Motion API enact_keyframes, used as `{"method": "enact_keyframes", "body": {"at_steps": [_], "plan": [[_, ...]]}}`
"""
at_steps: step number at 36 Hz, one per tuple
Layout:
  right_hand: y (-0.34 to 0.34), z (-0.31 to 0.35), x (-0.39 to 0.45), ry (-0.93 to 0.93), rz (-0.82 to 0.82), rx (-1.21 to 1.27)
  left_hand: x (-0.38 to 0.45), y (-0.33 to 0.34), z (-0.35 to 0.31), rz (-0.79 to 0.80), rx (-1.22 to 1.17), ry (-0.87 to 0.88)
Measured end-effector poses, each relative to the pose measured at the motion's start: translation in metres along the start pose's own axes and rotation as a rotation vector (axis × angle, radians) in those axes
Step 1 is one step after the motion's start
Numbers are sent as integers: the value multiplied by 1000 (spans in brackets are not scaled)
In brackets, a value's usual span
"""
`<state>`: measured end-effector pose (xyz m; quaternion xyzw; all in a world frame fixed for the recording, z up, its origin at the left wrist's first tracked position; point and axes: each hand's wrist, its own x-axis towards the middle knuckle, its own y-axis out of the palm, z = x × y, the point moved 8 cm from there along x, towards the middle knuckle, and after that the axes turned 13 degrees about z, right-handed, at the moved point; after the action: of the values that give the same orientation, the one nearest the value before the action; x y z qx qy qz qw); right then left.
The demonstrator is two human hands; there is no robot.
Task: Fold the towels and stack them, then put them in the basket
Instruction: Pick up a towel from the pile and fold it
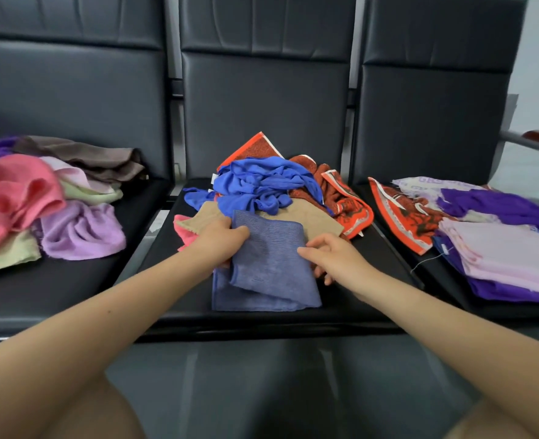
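The person is working at a row of three black seats, and the task is looking to be somewhere in its middle part. On the middle seat [179, 299], a slate-blue towel [271, 274] is lying partly folded at 6 o'clock of the pile, with one flap turned over the lower layer. The left hand [220, 240] is gripping its upper left corner, with the fingers curled around the cloth. The right hand [331, 258] is holding the right edge of the same towel, thumb on top and the other fingers curled under; so both grips are closed on this towel.

Behind it, at 12 o'clock, an unfolded heap is waiting: a bright blue towel [258, 182], a tan towel [312, 220], orange patterned towels [347, 198] and a pink towel [184, 231] just showing at 9 o'clock. On the left seat, at 9 o'clock, more crumpled cloths are lying, among them a pink cloth [11, 194], a lilac cloth [81, 231] and a brown cloth [87, 156].

On the right seat, at 3 o'clock, flatter pieces are lying on each other, a pale pink towel [502, 258] over purple towels [499, 204]; I judge this is the stack, but it is rather loose. No basket is showing in the view, so the last step is not yet done, and many towels are remaining to fold.
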<state>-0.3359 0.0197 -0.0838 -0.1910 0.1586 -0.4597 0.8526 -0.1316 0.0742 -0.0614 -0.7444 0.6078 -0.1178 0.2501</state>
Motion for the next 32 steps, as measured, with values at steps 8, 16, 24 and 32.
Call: {"method": "enact_keyframes", "body": {"at_steps": [8, 16, 24, 32], "plan": [[20, -2, 6, 85, 118, -336, -8, -16, 45, 24, 386, -98], [31, 7, 3, 113, 165, -383, -14, -15, 48, 15, 344, -54], [40, 46, -5, -37, 150, -271, -7, -9, 36, 81, 168, -108], [6, 74, -18, -33, -132, 19, -20, -8, -8, -45, -215, 45]]}}
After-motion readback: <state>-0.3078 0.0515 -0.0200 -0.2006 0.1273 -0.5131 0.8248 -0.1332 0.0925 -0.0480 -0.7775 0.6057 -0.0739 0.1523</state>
